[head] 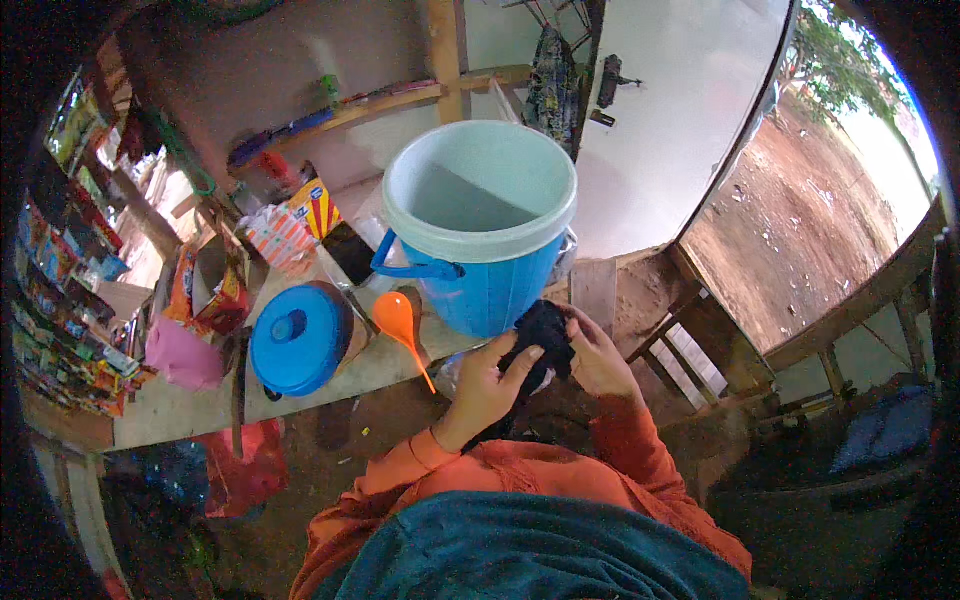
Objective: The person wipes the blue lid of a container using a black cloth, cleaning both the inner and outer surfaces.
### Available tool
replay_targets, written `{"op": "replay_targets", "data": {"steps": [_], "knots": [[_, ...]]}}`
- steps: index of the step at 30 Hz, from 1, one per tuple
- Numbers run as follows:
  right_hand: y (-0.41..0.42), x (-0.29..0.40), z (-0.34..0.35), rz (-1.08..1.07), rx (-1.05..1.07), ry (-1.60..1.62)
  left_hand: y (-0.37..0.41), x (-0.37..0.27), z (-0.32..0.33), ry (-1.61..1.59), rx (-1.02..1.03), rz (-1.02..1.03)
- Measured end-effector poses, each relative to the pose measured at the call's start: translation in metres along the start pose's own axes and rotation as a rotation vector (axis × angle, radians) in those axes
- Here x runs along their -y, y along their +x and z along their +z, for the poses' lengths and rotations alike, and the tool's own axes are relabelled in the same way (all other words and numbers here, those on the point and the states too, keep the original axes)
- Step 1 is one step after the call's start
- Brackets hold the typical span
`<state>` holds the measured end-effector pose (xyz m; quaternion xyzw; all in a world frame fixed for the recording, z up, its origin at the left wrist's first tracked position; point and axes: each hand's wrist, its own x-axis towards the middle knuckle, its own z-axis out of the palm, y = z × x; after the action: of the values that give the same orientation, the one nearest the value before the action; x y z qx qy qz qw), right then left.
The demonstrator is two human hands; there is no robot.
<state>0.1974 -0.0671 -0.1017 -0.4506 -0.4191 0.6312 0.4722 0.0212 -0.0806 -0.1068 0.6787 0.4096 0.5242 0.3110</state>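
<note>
My left hand (487, 375) and my right hand (596, 356) both grip a bunched black cloth-like item (544, 337) in front of my body, close to the counter's edge. Just beyond it stands a blue bucket (487, 292) with a pale rim and a blue handle hanging at its left side. The bucket has no lid on it, and the part of its inside that shows holds nothing visible. To its left an orange ladle (395, 315) lies with its handle pointing towards me. A round blue lid (292, 341) with a knob lies farther left.
The wooden counter (300, 403) carries a striped plastic bag (281, 240), a yellow and red box (313, 206) and a pink bag (184, 352). Small colourful packets (67, 322) hang at the far left. A red bag (244, 469) hangs below the counter. A wooden slatted structure (686, 360) stands at the right.
</note>
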Motion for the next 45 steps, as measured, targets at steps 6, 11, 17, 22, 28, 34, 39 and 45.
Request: {"op": "replay_targets", "data": {"steps": [6, 11, 17, 22, 28, 34, 39, 45], "knots": [[-0.001, -0.035, -0.019, -0.103, 0.047, -0.303, -0.007, -0.016, -0.026, -0.138, 0.023, -0.138], [-0.033, -0.005, -0.009, 0.105, 0.127, -0.542, -0.015, -0.008, -0.038, -0.159, -0.056, -0.078], [-0.043, -0.029, -0.024, -0.067, -0.222, -0.124, -0.020, 0.004, -0.046, -0.112, -0.076, -0.148], [-0.044, 0.002, 0.008, -0.430, -0.188, 0.146, -0.018, -0.001, -0.039, -0.092, 0.056, -0.104], [-0.035, 0.029, 0.002, -0.449, -0.022, 0.580, -0.024, 0.016, -0.018, -0.127, 0.232, 0.010], [-0.009, 0.039, -0.027, -0.638, -0.320, 0.270, -0.003, 0.000, 0.010, -0.247, 0.259, -0.015], [-0.010, 0.073, -0.040, -0.569, -0.169, 0.393, 0.016, -0.017, 0.030, -0.096, 0.346, -0.004], [-0.013, 0.080, -0.063, -0.475, -0.179, 0.106, 0.035, -0.021, 0.060, 0.034, 0.278, -0.031]]}}
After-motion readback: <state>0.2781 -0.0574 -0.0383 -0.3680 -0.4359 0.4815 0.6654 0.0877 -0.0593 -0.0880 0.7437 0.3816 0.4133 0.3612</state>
